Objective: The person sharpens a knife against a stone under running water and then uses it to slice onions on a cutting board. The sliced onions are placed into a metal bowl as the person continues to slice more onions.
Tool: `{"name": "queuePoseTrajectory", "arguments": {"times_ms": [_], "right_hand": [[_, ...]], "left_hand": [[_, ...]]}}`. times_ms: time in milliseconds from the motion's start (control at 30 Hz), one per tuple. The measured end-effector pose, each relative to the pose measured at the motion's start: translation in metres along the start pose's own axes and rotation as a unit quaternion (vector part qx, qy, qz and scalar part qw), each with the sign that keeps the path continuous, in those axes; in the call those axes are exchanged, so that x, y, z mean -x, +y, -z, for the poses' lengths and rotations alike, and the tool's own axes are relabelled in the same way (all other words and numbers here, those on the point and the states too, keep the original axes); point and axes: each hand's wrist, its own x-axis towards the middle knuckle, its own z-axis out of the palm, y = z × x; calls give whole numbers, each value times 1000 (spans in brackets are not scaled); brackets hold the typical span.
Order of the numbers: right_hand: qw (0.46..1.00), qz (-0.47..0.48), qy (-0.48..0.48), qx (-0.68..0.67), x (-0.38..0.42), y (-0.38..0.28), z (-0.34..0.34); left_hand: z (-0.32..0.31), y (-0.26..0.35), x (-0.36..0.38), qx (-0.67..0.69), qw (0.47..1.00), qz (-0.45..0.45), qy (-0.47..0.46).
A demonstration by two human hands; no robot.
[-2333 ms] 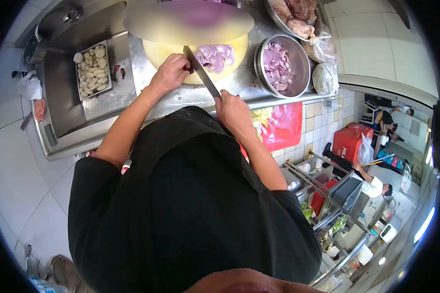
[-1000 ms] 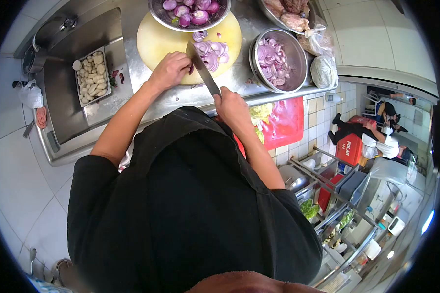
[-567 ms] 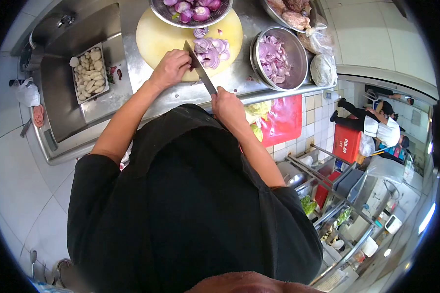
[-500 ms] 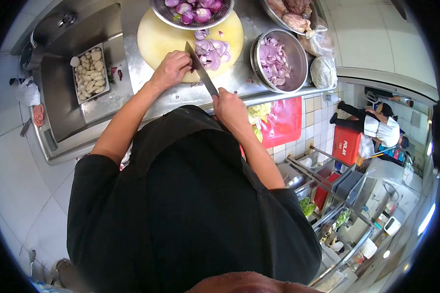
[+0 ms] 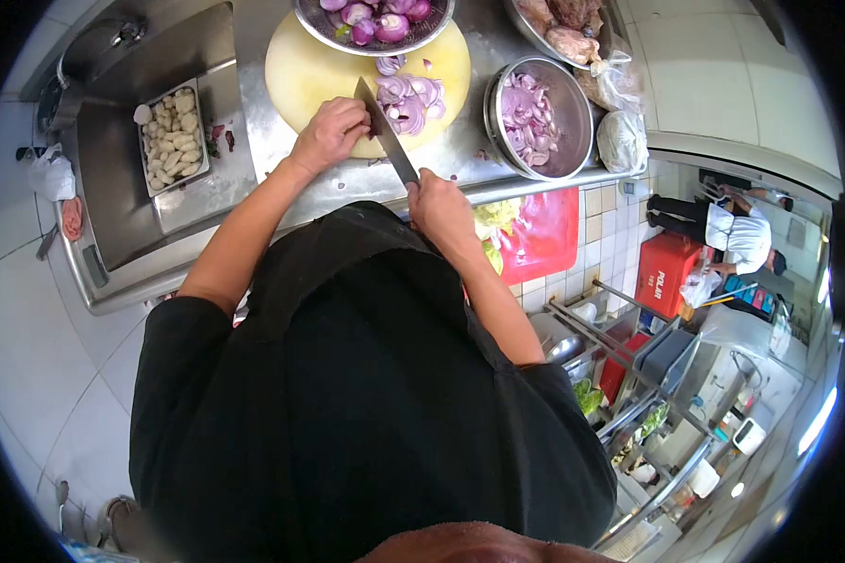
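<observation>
My right hand (image 5: 439, 208) is closed round the handle of a kitchen knife (image 5: 391, 135), its blade slanting up and left over a round yellowish cutting board (image 5: 296, 70). My left hand (image 5: 331, 133) is on the board just left of the blade, with curled fingers pressed on a red onion, mostly hidden; only a dark purple bit shows at the fingertips. Right of the blade lies a loose pile of sliced red onion (image 5: 413, 99). At the board's far edge stands a colander (image 5: 376, 50) of peeled red onions. A metal bowl (image 5: 573, 155) to the right holds onion slices.
A sink (image 5: 113, 220) on the left contains a tray (image 5: 152, 183) of pale, peeled pieces. Top right is a bowl of raw meat (image 5: 573, 42) beside plastic bags (image 5: 622, 141). Below the counter edge are a red board (image 5: 549, 239) and a red cooler (image 5: 667, 272). A co-worker (image 5: 746, 239) stands behind it.
My hands and the knife hold nearly the same place. The view has shifted slightly. In the background, the co-worker has moved and now leans over by the red cooler with a plastic bag.
</observation>
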Motion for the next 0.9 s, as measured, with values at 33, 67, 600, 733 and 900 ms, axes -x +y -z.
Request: {"name": "queuePoseTrajectory", "arguments": {"times_ms": [33, 67, 600, 733, 900], "right_hand": [[1000, 1, 1, -7, 4, -1, 3], [1000, 3, 4, -12, 9, -2, 10], [999, -19, -14, -30, 17, 1, 18], [999, 11, -5, -35, 1, 10, -10], [999, 1, -2, -53, -14, 16, 11]], "left_hand": [[0, 1, 2, -2, 1000, -1, 4], [0, 1, 1, -4, 1000, -3, 10], [-2, 3, 4, -10, 999, 13, 35], [-1, 5, 3, -11, 1000, 17, 21], [0, 3, 0, -3, 999, 31, 7]]}}
